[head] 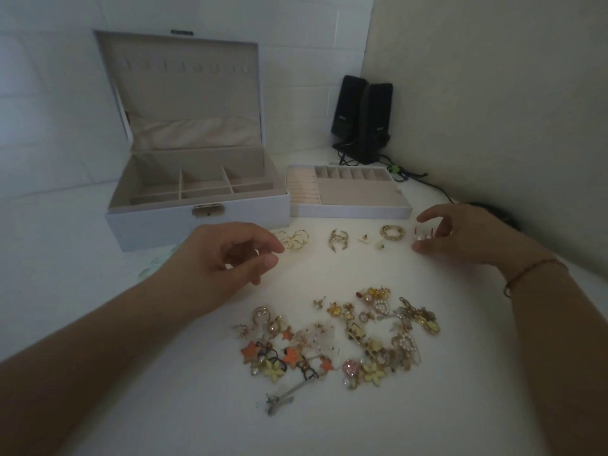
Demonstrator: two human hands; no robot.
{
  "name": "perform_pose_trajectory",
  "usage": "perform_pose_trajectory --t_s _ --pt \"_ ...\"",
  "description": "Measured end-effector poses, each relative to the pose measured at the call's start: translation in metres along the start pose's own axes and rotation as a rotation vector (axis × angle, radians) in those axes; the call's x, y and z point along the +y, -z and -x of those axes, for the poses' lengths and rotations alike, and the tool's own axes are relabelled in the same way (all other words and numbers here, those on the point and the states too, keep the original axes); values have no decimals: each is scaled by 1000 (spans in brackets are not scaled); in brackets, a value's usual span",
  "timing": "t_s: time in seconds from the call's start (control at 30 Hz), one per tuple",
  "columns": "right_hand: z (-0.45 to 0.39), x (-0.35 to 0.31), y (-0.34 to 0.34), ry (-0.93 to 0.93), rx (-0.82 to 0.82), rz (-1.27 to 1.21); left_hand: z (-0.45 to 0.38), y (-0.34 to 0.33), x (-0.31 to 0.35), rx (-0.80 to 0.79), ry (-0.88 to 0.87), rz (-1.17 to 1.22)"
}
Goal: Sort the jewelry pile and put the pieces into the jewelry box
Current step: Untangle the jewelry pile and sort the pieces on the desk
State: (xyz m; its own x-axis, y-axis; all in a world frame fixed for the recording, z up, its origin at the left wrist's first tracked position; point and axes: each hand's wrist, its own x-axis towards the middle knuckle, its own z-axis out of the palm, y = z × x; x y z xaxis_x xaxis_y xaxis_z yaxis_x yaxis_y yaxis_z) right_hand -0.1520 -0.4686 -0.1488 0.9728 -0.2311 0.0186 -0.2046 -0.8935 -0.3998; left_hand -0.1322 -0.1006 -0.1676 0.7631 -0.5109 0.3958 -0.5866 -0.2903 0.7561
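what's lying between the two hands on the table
In the head view, a row of sorted pieces lies between the left hand and right hand: gold hoops, a gold pair, small studs, a gold ring earring.
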Motion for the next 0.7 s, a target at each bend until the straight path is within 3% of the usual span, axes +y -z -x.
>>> perform_pose_trajectory --t_s 0.47,0.7 --pt "-2 -2 -5 102 58 44 0 2 -1 -13 -24 -33" --pt "-9 0 -11 107 180 -2 0 2 -1 -5 -15 -18"
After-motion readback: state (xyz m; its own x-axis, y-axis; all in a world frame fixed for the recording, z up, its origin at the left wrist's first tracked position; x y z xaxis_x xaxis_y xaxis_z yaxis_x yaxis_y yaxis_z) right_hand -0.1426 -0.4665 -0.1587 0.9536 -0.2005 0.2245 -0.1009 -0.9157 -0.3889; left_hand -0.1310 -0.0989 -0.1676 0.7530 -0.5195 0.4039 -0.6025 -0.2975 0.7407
